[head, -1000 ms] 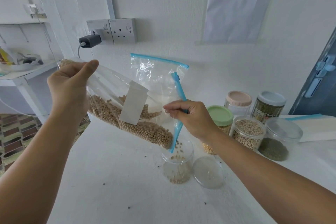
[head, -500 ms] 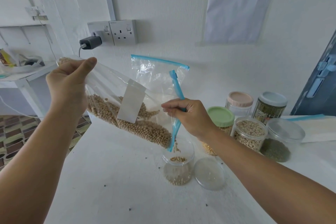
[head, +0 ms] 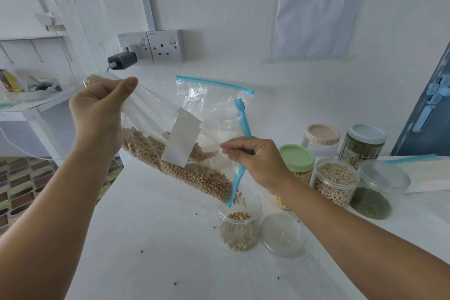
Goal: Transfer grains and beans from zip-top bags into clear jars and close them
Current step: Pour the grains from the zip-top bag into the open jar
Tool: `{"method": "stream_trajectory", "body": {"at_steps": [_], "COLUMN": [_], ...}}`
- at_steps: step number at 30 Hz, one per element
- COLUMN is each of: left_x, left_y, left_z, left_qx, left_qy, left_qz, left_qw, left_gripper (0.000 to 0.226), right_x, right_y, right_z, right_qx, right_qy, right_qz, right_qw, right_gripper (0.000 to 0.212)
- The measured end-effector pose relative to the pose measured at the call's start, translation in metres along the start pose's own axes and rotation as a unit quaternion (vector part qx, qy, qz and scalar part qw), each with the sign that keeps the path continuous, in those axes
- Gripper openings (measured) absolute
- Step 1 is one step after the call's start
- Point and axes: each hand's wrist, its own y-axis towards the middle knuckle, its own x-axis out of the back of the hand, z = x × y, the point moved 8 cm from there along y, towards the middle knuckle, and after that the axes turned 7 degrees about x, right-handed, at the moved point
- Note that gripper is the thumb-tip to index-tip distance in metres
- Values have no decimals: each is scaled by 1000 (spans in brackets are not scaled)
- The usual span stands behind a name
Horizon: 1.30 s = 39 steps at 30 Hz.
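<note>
The left hand (head: 97, 114) gripped the raised bottom corner of the zip-top bag (head: 170, 143), its fingers curled round the plastic. The right hand (head: 258, 163) pinched the blue zip edge (head: 239, 170) near the mouth, just above the open jar (head: 239, 221) on the desk (head: 155, 238). Soybeans (head: 194, 175) were trickling in. A good pour likely meant holding the mouth narrow and centred over the rim, and raising the left corner gradually. The clear lid (head: 282, 235) lay just right of the jar.

Wall notice (head: 321, 7) — text illegibly small
</note>
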Motion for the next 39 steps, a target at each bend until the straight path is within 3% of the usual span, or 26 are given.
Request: {"method": "stream_trajectory", "body": {"at_steps": [39], "left_x": [-20], "left_y": [6], "left_z": [-18], "left_qx": [-14], "left_qy": [5], "left_qz": [40], "left_qw": [999], "left_gripper": [24], "right_x": [-2], "right_y": [4], "right_z": [3], "right_qx": [10], "right_qy": [5], "right_qz": [-3], "right_qw": [1000], "right_gripper": [29]}}
